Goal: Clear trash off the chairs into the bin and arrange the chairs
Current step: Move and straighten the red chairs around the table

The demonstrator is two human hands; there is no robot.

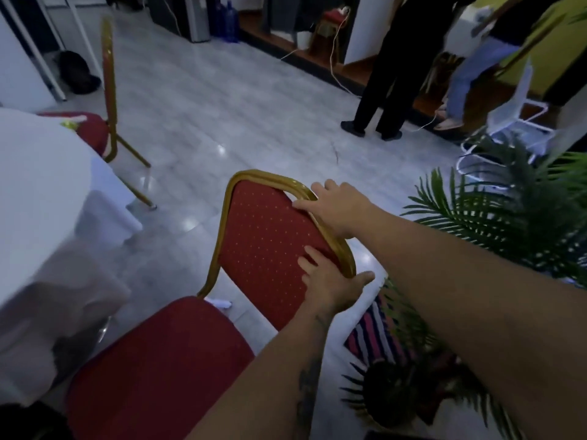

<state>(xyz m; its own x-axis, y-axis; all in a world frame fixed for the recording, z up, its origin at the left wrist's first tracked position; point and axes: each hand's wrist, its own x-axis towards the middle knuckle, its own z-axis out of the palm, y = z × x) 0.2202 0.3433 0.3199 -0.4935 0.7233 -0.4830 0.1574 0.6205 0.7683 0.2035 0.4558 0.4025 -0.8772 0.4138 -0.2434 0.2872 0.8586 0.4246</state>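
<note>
Floor (241, 100) of pale grey glossy tile fills most of the view. White tablecloth (41, 192) drapes down beyond the near chair's seat. Chairs, two counted, both red-padded with gold frames. Near chair (263, 246): backrest tilted, seat (158, 369) bare. Far chair (106, 100) stands past the near chair against the tablecloth, seen edge-on, with a small gold-and-white scrap (71, 122) on its seat, too blurred to identify. Potted palm (495, 223) just beside the near chair's gripped edge, a striped cloth (371, 331) under its fronds. Two standing people, legs only, well beyond the near chair: one in black trousers (387, 74), one in blue jeans (467, 81). White wire stand (511, 122) near them. Hands, two, both clamped on the near chair's backrest frame: right hand (336, 211) over the top corner, left hand (330, 287) lower on the same side rail, fingers on the padding, thumb behind. One small white scrap (219, 302) lies on the floor by the near chair's seat back. No bin identifiable.
</note>
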